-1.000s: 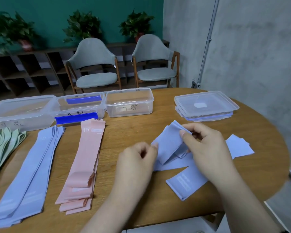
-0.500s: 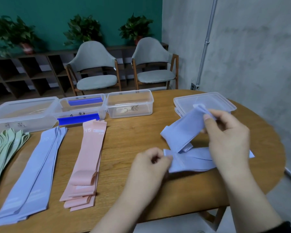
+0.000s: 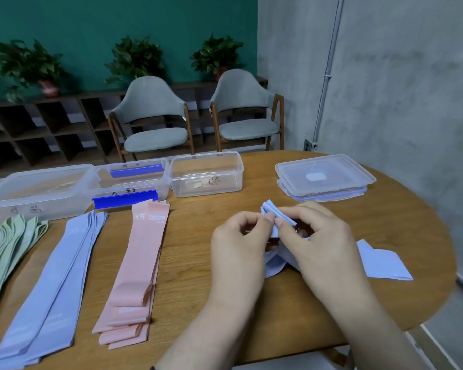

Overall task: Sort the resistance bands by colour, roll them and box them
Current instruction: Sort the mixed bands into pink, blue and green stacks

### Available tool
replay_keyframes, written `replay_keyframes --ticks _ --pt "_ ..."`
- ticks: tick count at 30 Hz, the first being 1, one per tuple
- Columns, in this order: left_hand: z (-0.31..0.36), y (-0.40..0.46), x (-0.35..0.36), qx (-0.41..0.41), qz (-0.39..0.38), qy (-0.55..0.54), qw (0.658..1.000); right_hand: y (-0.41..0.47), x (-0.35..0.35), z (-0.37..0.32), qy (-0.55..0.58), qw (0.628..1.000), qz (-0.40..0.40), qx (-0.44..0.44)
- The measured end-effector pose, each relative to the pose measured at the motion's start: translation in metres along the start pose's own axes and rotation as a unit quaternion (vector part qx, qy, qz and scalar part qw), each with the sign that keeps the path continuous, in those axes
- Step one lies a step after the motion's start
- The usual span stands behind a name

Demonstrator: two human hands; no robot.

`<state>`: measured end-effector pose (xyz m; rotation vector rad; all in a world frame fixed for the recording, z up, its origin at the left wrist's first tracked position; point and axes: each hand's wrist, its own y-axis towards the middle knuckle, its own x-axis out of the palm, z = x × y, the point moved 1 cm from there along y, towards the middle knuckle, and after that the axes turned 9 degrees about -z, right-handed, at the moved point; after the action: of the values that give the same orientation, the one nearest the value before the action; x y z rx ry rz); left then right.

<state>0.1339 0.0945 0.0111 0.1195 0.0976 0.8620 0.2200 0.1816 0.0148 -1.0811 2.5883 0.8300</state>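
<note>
Pale blue band (image 3: 275,213), thin, matte and limp, bunched into soft folds right of frame centre, just above the table (image 3: 198,263); folded end poking up between the fingertips, a loop drooping below the palms. Left hand (image 3: 241,245) and right hand (image 3: 318,241) close together, both pinching that band at thumb and forefinger, knuckles nearly touching. Flat blue tail (image 3: 382,260) lying on the wood at right of the hands; whether same band, cannot tell.

Long flat strips laid out at left: pink bands (image 3: 142,263) stacked at centre left, white "15" printed near the top, one end curled over in a loop; blue bands (image 3: 51,284) beside them; green bands (image 3: 3,247) at the left edge, fanned.

Clear plastic boxes (image 3: 206,173) in a row at upper left and centre, rounded corners, one with blue clips. Stacked clear lids (image 3: 325,177) at upper right. Round wooden top, visible grain
</note>
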Motion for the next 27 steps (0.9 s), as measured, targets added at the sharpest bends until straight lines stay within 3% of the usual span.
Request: replay_keyframes --ticks 5,10,12,14,17,19,21,25,27 --pt "-0.004 0.002 -0.002 0.009 -0.041 0.057 0.997 0.001 -0.003 0.003 -0.027 0.998 -0.061 0.013" --pt "0.001 0.003 -0.009 0.013 -0.122 0.109 0.986 0.005 -0.004 0.014 -0.109 0.993 -0.033 0.011" --pt "0.001 0.003 -0.016 0.005 -0.113 0.129 0.985 0.006 -0.005 0.019 -0.118 0.993 -0.003 0.015" --pt "-0.004 0.004 -0.027 -0.005 -0.053 0.151 0.987 0.006 -0.004 0.023 -0.095 0.995 0.008 0.029" --pt "-0.025 0.01 -0.052 -0.071 0.009 0.342 0.937 0.006 -0.004 0.024 -0.031 0.998 0.013 0.053" --pt "-0.039 0.011 -0.061 -0.136 -0.039 0.45 0.882 0.007 -0.005 0.025 -0.004 0.998 0.028 0.062" --pt "-0.045 0.009 -0.057 -0.158 -0.073 0.497 0.85 0.008 -0.006 0.024 0.003 0.997 0.044 0.066" --pt "-0.049 0.01 -0.037 -0.134 -0.098 0.519 0.839 0.009 -0.007 0.022 0.003 0.996 0.057 0.069" --pt "-0.051 0.014 -0.032 -0.129 -0.103 0.494 0.853 0.01 -0.008 0.023 0.008 0.995 0.063 0.071"
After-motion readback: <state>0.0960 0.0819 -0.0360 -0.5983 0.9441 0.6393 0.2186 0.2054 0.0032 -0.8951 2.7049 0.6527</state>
